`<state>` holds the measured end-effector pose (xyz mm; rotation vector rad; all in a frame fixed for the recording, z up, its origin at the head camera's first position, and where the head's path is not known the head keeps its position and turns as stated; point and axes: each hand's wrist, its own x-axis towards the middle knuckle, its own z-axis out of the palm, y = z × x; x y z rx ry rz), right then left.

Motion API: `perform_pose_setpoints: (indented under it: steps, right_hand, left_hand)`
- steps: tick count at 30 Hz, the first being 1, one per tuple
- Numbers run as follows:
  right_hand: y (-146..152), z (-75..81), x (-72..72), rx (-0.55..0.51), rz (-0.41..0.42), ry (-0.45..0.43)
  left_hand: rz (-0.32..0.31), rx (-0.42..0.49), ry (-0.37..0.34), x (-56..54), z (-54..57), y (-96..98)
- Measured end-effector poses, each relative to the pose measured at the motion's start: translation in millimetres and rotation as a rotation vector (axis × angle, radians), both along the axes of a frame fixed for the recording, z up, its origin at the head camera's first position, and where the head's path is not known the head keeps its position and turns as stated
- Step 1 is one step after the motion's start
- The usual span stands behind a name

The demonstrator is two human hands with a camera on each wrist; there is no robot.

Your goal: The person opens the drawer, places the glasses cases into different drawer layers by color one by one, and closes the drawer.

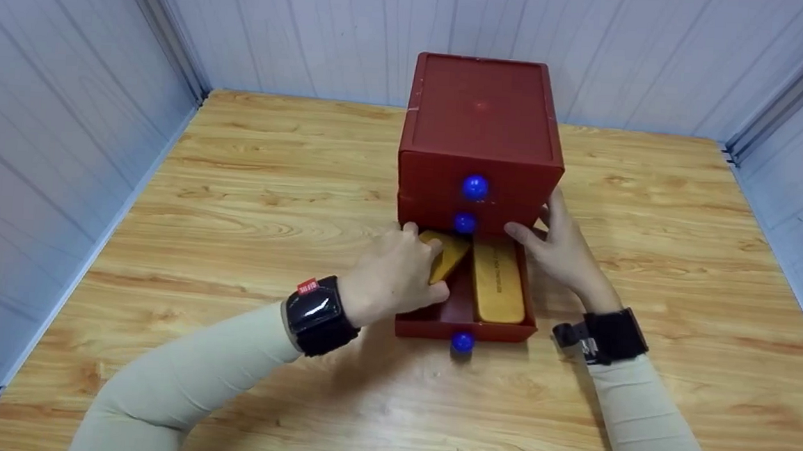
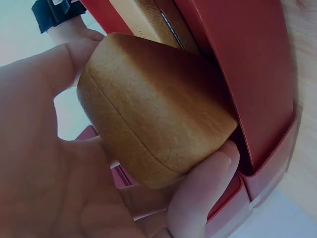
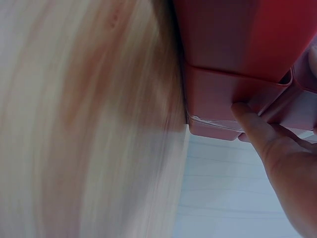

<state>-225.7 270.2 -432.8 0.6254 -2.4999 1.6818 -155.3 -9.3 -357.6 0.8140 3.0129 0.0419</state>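
My left hand (image 1: pixel 391 274) grips a tan glasses case (image 2: pixel 153 109), fingers and thumb around its sides. The case is tilted over the left part of the pulled-out bottom drawer (image 1: pixel 430 330) of a red drawer box (image 1: pixel 485 105). Beside it, a second tan glasses case (image 1: pixel 499 280) with faint lettering lies lengthwise along the drawer's right side; a metal hinge shows on it in the left wrist view. My right hand (image 1: pixel 560 253) rests against the box's right side, thumb at the front edge, and a fairly straight finger (image 3: pixel 252 126) touches the red side wall.
Blue ball knobs mark the drawer fronts, the lowest knob (image 1: pixel 463 342) facing me. Two upper drawers are closed. The box stands on a wood-grain table (image 1: pixel 272 176), with pale panel walls (image 1: pixel 316 32) behind and at both sides.
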Motion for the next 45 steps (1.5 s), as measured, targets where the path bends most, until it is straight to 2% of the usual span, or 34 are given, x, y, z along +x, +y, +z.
perform_pose_setpoints:
  steps: [6,12,17,24,33,41,45]
  right_hand:
    - [0,0.4,0.1,0.004,0.001,0.003]
    - [-1,1.2,0.5,0.001,0.0,0.006]
    - [0,1.4,0.7,0.003,-0.001,0.009]
    - [1,1.8,0.3,0.021,0.003,0.012]
    - [2,0.3,0.4,0.014,-0.01,-0.002]
    - [2,0.8,-1.2,0.014,-0.009,0.009]
    - [2,1.0,-0.7,0.017,-0.013,0.003]
  left_hand:
    - [0.038,-0.055,0.078,0.2,-7.0,9.3]
    - [0.068,-0.116,0.109,1.8,-12.8,17.9]
    - [0.105,-0.102,0.138,4.4,-18.6,21.7]
    - [0.117,-0.074,0.189,5.8,-24.4,24.1]
    - [0.121,-0.071,0.152,6.2,-27.4,30.5]
    - [0.128,-0.082,0.072,7.5,-32.5,35.0]
    - [0.127,-0.085,0.055,7.7,-36.3,37.5]
